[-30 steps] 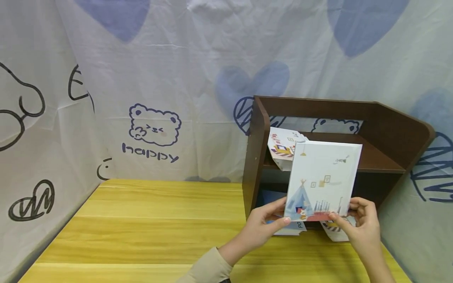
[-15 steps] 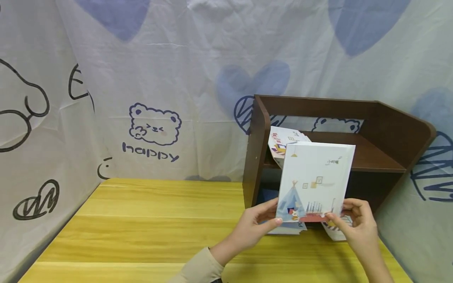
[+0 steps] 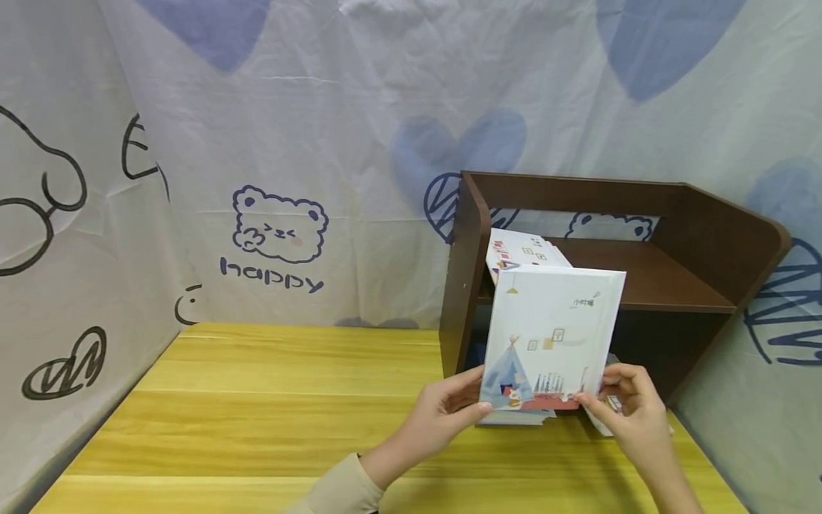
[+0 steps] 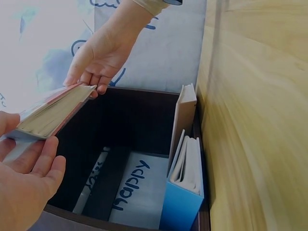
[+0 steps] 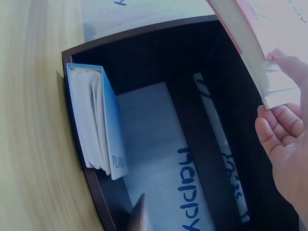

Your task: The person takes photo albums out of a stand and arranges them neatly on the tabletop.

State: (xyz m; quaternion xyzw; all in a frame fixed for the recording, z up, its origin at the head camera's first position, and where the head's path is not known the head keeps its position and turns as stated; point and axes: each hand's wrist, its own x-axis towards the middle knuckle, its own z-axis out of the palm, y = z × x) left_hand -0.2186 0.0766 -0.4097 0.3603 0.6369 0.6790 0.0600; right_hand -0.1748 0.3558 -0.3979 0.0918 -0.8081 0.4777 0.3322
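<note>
Two grips (image 3: 432, 417) (image 3: 637, 412), book (image 3: 559, 307) between, apparently pinched low.

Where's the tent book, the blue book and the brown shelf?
Tent book (image 3: 552, 339), head view: middle of its cover.
Blue book (image 5: 95, 120), right wrist view: its page edges.
Brown shelf (image 3: 664, 275), head view: its upper board.

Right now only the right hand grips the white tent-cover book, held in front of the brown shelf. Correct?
Not quite: both hands grip the white book. The head view shows the left hand at its lower left corner, the right hand near its lower right. It is in front of the brown shelf, as you say.
</note>
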